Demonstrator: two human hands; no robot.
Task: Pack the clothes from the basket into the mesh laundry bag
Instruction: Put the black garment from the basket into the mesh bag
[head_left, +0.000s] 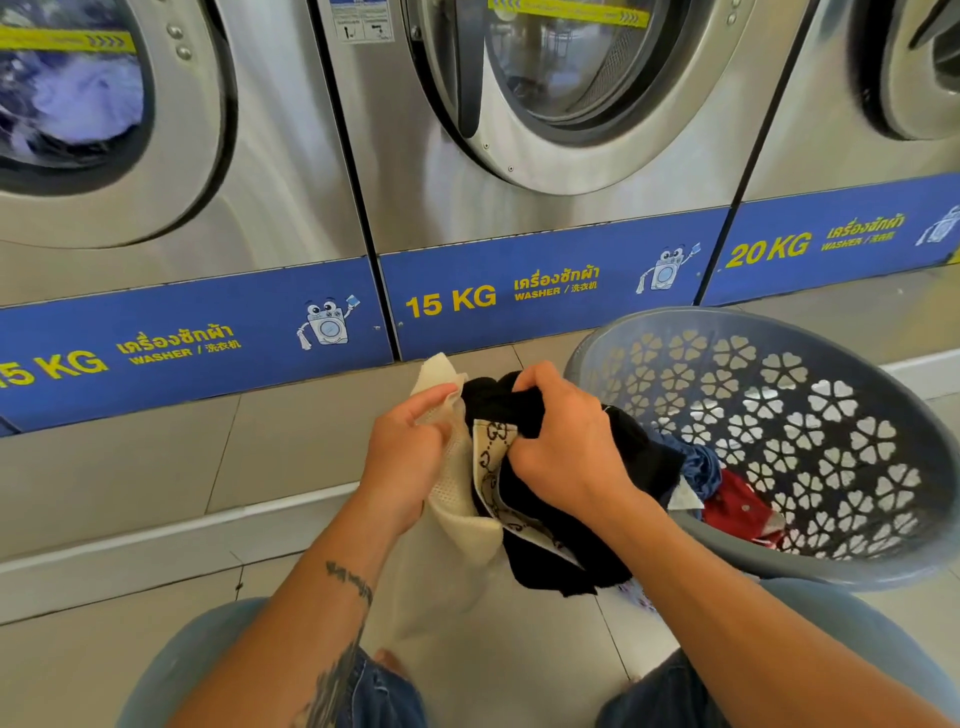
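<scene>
Head view: left hand (410, 452) is pinching the rim of the cream mesh laundry bag (452, 499), thumb and fingers pressed together on the mesh, bag hanging down btwn the knees over the tiled floor (156, 467). Right hand (566, 447) is gripping a black garment (566, 545) w/ a patterned cream band, fingers curled round it, right at the bag's mouth. Grey basket (779, 322) is sitting tilted at right, just beside the hands; blue and red clothes (722, 493) are lying by its near wall. Washers (519, 218) are standing behind.
</scene>
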